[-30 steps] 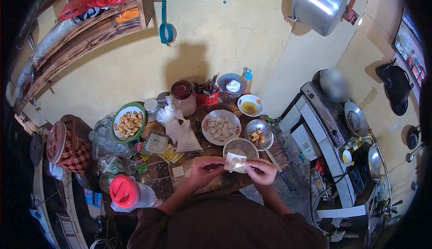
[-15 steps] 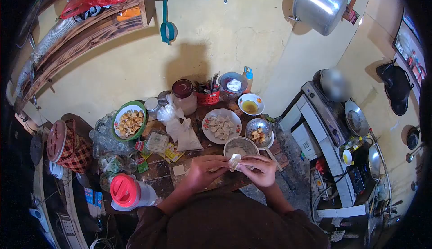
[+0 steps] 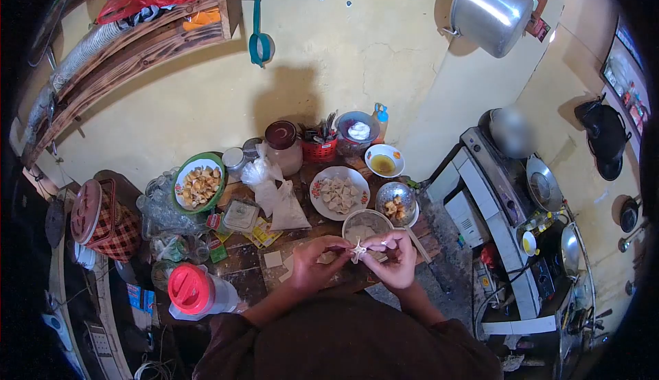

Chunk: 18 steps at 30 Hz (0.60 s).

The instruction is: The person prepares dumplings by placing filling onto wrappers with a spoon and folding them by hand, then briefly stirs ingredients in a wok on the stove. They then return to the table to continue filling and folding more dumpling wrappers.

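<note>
Between my two hands is a small white dumpling (image 3: 357, 250), its wrapper gathered into a star-like shape with pointed corners. My left hand (image 3: 317, 262) pinches it from the left with thumb and fingertips. From the right, my right hand (image 3: 392, 259) pinches the other side with thumb and forefinger. Just beyond the fingers stands a bowl (image 3: 348, 227) with pale filling, partly hidden by my hands. A floral plate (image 3: 317, 205) heaped with folded pale dumplings lies behind that bowl. Flat square wrappers (image 3: 273, 259) rest on the table left of my left hand.
Right of the plate are a metal strainer (image 3: 395, 189) with fried pieces and a bowl of yellow liquid (image 3: 383, 164). Further left stand a green-rimmed bowl of fried dumplings (image 3: 201, 186), bags of white powder (image 3: 288, 210) and a red-lidded jug (image 3: 192, 289). A stove (image 3: 491, 167) stands at right.
The wrapper between my fingers has gone from a flatter fold to a gathered star shape. My right hand has turned, its fingers curling up more. The view has shifted very slightly.
</note>
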{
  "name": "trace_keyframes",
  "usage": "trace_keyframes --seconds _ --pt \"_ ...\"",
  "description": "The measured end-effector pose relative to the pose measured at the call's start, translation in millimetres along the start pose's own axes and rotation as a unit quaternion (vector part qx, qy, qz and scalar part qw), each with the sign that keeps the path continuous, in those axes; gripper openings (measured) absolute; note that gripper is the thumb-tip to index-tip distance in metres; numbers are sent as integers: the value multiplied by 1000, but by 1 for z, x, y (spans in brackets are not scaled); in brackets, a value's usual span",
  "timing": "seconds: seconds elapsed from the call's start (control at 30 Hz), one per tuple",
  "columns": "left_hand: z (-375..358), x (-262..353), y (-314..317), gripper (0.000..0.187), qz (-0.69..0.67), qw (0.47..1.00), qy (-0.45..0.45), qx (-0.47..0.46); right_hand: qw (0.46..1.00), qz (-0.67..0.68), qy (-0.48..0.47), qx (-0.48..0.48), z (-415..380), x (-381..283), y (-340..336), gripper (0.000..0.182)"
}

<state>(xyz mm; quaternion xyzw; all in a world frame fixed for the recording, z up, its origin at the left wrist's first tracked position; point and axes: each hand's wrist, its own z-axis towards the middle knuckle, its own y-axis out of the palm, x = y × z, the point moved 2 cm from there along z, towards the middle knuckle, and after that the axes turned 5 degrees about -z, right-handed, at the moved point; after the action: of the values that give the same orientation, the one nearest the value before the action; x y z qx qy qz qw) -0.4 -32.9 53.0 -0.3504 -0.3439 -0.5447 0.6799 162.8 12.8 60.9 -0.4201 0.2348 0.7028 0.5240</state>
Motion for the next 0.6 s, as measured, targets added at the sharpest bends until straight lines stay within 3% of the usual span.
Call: trace_keyframes --seconds 0.07,0.3,0.6 --pt "-2 -2 1 25 -52 999 7 12 1000 -1 -4 -16 -1 2 1 37" --pt "-3 -5 1 25 -38 999 -22 3 1000 11 15 -24 -4 8 2 34" --pt "3 -9 5 27 -52 996 -60 31 986 126 113 8 -8 28 8 30"
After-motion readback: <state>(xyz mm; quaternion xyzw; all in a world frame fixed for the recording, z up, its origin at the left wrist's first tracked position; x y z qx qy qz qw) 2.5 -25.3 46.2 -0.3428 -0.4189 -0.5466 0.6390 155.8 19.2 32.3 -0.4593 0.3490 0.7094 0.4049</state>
